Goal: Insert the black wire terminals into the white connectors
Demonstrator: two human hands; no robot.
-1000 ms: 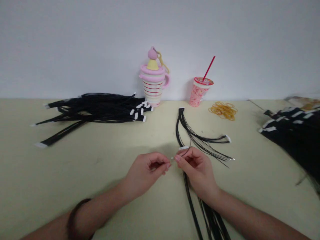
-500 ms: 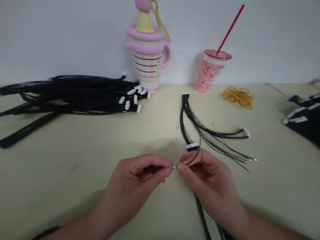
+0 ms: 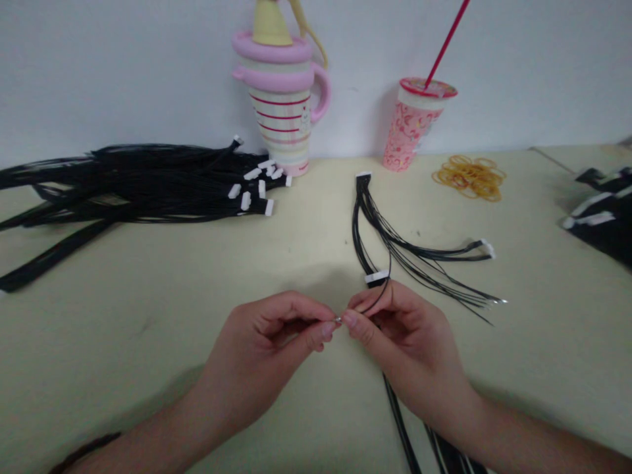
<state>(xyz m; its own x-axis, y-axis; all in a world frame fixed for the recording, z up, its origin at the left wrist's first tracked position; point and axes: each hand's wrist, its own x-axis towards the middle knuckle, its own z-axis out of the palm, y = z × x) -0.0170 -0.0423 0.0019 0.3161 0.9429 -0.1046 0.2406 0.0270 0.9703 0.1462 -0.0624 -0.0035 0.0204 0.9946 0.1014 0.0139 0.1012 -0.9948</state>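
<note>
My left hand [image 3: 269, 352] is closed in a pinch on a small shiny metal terminal [image 3: 338, 320] between thumb and forefinger. Opposite it, nearly touching, my right hand [image 3: 412, 349] pinches the end of a thin black wire [image 3: 389, 266]. That wire curves down from a black wire harness [image 3: 378, 220], which lies on the table beyond my hands. Right behind my right fingers is a white connector [image 3: 376, 276]. Loose wires with bare-looking silvery tips [image 3: 496, 301] fan out to the right. More black wires [image 3: 397, 411] run beneath my right hand towards me.
A heap of black harnesses [image 3: 162, 187] with white connectors lies at the back left. Along the wall stand a pink-lidded mug [image 3: 284, 122] and a pink cup [image 3: 409, 128] with a red straw. Rubber bands [image 3: 469, 178] and another harness bundle [image 3: 605, 227] are on the right.
The gap between my two hands' fingertips has narrowed, and less of the metal terminal shows. The whole view has shifted slightly, with the table and things higher in the picture.
</note>
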